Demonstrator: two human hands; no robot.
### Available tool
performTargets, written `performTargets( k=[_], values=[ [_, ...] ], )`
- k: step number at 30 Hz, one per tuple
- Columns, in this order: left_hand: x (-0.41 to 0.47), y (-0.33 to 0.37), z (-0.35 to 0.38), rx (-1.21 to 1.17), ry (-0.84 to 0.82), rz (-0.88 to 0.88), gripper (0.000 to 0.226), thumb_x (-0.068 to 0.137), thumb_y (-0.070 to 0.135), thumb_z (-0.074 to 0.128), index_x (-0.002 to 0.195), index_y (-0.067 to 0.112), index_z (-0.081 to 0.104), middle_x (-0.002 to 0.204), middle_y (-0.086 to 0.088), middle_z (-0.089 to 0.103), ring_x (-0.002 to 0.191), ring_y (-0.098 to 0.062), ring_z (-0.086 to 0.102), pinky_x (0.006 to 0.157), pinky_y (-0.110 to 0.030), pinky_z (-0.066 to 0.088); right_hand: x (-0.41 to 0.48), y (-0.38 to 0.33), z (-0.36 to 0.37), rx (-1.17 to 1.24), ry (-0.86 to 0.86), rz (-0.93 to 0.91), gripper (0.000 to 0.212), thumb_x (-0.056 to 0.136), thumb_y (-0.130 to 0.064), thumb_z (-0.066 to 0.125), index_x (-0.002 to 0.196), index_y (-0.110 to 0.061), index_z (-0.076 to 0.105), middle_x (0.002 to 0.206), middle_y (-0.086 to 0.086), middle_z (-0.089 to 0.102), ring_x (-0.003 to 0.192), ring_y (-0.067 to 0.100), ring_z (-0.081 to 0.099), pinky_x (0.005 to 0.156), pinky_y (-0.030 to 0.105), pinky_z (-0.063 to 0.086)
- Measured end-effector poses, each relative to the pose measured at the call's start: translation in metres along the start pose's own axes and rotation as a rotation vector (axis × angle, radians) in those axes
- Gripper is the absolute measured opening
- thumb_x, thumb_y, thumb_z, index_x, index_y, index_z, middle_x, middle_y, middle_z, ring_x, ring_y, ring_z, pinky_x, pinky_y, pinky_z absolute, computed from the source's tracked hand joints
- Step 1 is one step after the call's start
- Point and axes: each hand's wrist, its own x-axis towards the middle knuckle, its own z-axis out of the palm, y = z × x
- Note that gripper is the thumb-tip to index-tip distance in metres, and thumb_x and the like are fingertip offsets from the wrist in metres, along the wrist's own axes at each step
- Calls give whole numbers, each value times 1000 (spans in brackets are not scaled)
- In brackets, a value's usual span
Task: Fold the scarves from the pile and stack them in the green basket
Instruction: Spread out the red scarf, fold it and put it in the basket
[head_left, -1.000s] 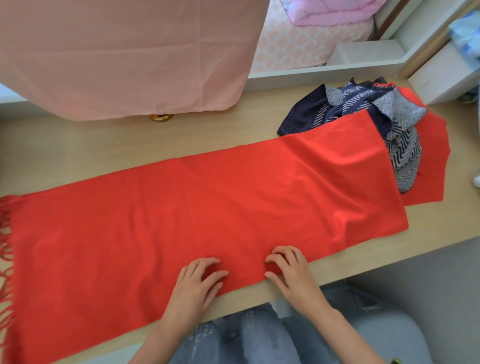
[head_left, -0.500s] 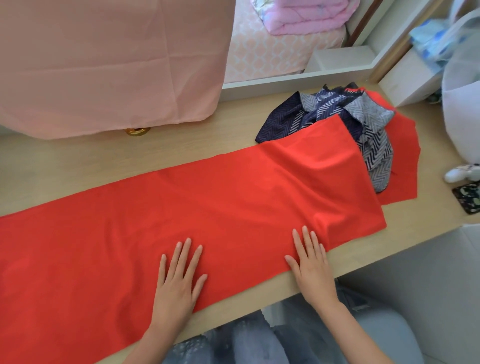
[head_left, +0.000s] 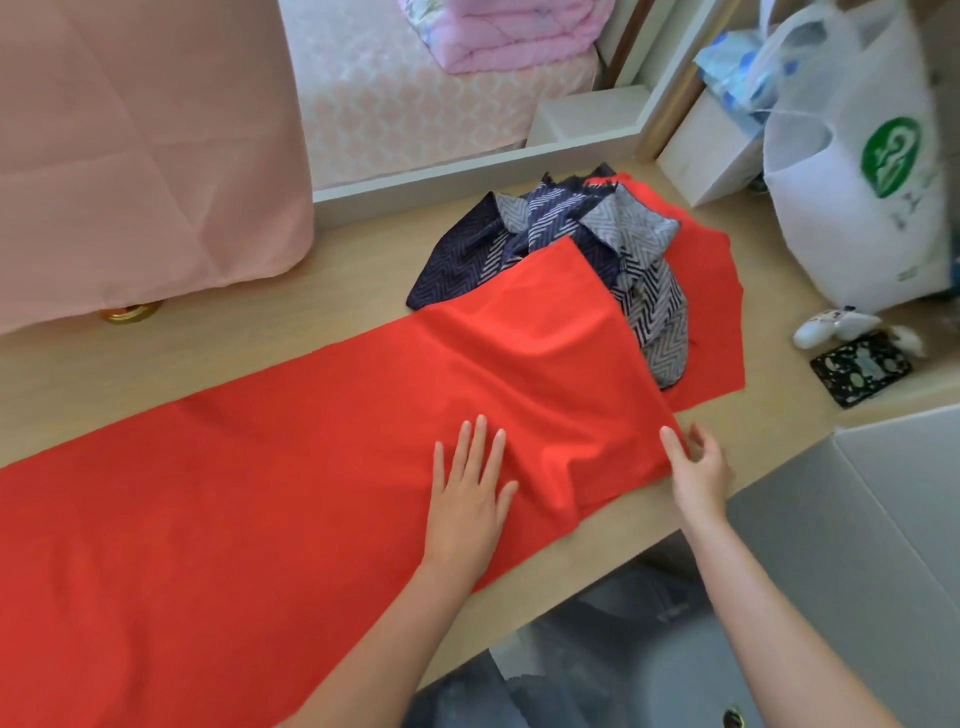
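Note:
A long red scarf (head_left: 260, 467) lies spread along the wooden table (head_left: 363, 280), its right end draped over the pile. The pile is a navy and grey zigzag scarf (head_left: 639, 270) on top of another red cloth (head_left: 717, 312). My left hand (head_left: 470, 493) presses flat on the red scarf near its right part, fingers straight. My right hand (head_left: 698, 467) is at the scarf's near right corner, thumb on top and fingers at the edge, pinching the cloth. No green basket is in view.
A pink cloth (head_left: 145, 156) hangs over the table's back left, a gold ring-shaped object (head_left: 130, 312) beneath it. At the right stand a white plastic bag (head_left: 857, 197), a white box (head_left: 706, 150), a white controller (head_left: 831, 327) and a dark patterned card (head_left: 860, 366). A grey box (head_left: 857, 519) sits below the table edge.
Both hands slid right along the red scarf's near edge. My right hand went from flat on the cloth to pinching the right corner. The view shifted right.

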Motion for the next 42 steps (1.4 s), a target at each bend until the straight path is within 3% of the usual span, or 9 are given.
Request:
performTargets(
  k=[4, 9, 13, 18, 23, 27, 31, 35, 42],
  values=[
    [2, -1, 21, 66, -13, 0, 62, 97, 48, 26, 150, 16, 27, 158, -7, 17, 146, -23, 12, 115, -52, 12, 31, 3, -3, -178, -123, -26, 47, 87, -44, 63, 117, -9, 62, 126, 13, 50, 123, 33, 43, 104, 43, 36],
    [1, -1, 20, 86, 11, 24, 61, 97, 48, 27, 151, 20, 20, 160, -6, 12, 147, -23, 7, 115, -53, 13, 45, -12, -29, 20, -116, -117, 16, 82, -17, 73, 88, -6, 63, 90, 12, 66, 86, 25, 60, 64, 14, 44],
    [1, 0, 20, 86, 24, 19, 59, 97, 47, 29, 151, 24, 21, 160, -5, 11, 147, -23, 6, 115, -54, 13, 52, -19, -35, -13, -120, -163, 19, 76, -15, 78, 79, -12, 59, 85, 5, 63, 89, 22, 58, 75, 30, 42],
    [2, 1, 20, 91, 22, 20, 59, 97, 47, 27, 150, 22, 25, 159, -7, 16, 147, -25, 11, 114, -55, 15, 58, -15, -25, -13, -304, -74, 56, 72, -24, 82, 118, -14, 52, 109, 1, 55, 100, 17, 53, 79, 25, 40],
    [20, -1, 11, 14, 116, -43, 55, 98, 40, 26, 147, 16, 33, 154, -6, 29, 145, -21, 17, 116, -50, 12, 70, -52, 2, -18, -168, -367, 41, 79, -48, 69, 109, -21, 61, 100, -1, 65, 102, 22, 56, 91, 41, 47],
    [53, -7, 3, -4, 180, -118, 56, 98, 39, 27, 147, 14, 32, 156, -8, 26, 145, -21, 15, 117, -46, 7, 71, -95, 38, -165, 19, -782, 30, 83, -23, 69, 110, -12, 63, 97, 4, 64, 94, 24, 50, 89, 36, 40],
    [81, -20, -1, 61, 190, -161, 58, 96, 41, 27, 146, 11, 35, 154, -13, 27, 144, -26, 21, 114, -49, 9, 72, -138, 80, -368, -163, -1220, 38, 81, -10, 64, 119, -12, 61, 111, 4, 62, 102, 21, 46, 90, 31, 31],
    [90, -34, 1, 80, 204, -229, 62, 96, 43, 25, 148, 9, 28, 156, -13, 22, 144, -25, 19, 114, -48, 10, 95, -170, 107, -555, -298, -1261, 46, 80, -8, 67, 125, -14, 60, 116, 4, 63, 112, 25, 44, 93, 32, 24],
    [87, -35, 7, 112, 184, -265, 63, 97, 46, 24, 151, 13, 21, 159, -9, 13, 147, -21, 8, 116, -50, 9, 126, -203, 112, -808, -383, -1295, 24, 86, -32, 66, 106, -18, 67, 110, 3, 56, 113, 29, 39, 95, 34, 17]
  ],
)
